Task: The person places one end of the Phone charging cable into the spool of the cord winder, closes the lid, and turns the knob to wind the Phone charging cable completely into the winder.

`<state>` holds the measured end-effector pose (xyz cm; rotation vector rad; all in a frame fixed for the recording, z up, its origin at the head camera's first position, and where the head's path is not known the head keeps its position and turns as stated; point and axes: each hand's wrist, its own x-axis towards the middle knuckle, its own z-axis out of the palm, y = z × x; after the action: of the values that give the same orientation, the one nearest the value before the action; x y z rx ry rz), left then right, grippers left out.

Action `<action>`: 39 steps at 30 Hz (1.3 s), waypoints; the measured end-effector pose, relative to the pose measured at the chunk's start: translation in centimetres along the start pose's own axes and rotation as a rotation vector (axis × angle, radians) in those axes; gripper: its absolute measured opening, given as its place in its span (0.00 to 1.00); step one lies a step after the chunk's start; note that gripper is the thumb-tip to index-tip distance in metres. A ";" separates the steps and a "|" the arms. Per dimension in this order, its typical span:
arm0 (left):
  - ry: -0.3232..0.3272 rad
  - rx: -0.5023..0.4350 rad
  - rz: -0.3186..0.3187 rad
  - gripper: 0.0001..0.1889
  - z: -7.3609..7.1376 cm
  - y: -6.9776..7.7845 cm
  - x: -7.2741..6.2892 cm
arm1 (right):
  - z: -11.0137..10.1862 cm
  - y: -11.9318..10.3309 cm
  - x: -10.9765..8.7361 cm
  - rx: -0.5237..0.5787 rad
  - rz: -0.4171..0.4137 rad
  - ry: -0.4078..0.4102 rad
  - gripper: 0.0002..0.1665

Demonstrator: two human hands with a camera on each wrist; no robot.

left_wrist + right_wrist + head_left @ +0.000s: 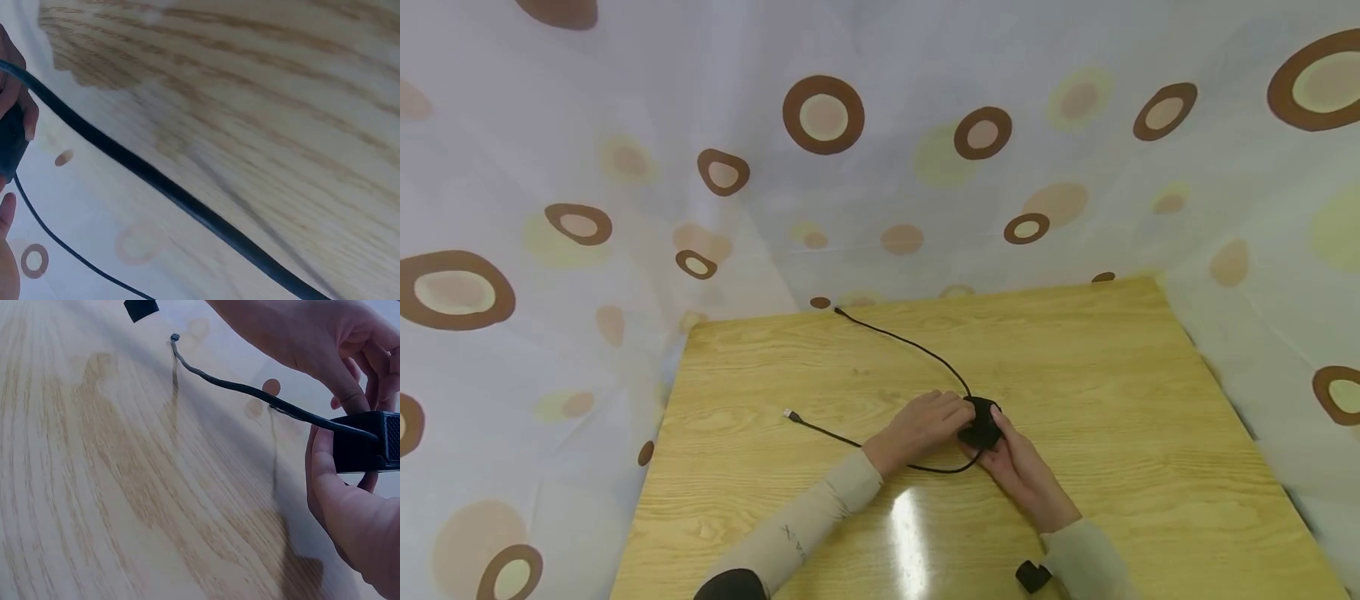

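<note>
A small black box-shaped device (982,423) with a mesh face (392,436) is held above the wooden table. My right hand (1017,468) grips it from the right and below, the thumb along its edge. My left hand (931,423) reaches in from the left, and its curled fingers and thumb hold the device at its upper side; the exact contact is partly hidden. Two black cables come from the device. One cable (947,472) passes by the left wrist and ends in a USB plug (792,415). The second cable (917,343) curves away to a small dark plug (838,311).
The wood-grain table (1112,375) carries a bright reflection near its front. Pale cloth (895,192) with brown and beige ovals hangs behind the table and along both sides. A small black piece (1032,575) sits at the right sleeve cuff.
</note>
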<state>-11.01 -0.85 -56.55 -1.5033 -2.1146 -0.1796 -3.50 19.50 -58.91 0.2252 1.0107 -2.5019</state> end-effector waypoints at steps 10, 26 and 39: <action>0.083 0.039 -0.144 0.06 0.9 0.7 -0.2 | 0.4 0.5 0.4 0.016 -0.013 0.035 0.22; 0.073 -0.438 -0.703 0.12 1.0 4.6 0.6 | 1.7 1.8 0.9 -0.171 -0.143 0.366 0.14; -0.096 -0.843 -0.955 0.11 -0.8 3.9 1.6 | 1.6 2.4 0.3 -0.258 -0.151 0.368 0.15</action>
<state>-7.63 1.64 -55.86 -0.6778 -2.8380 -1.4988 -2.69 16.75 -59.40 0.5622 1.5356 -2.4797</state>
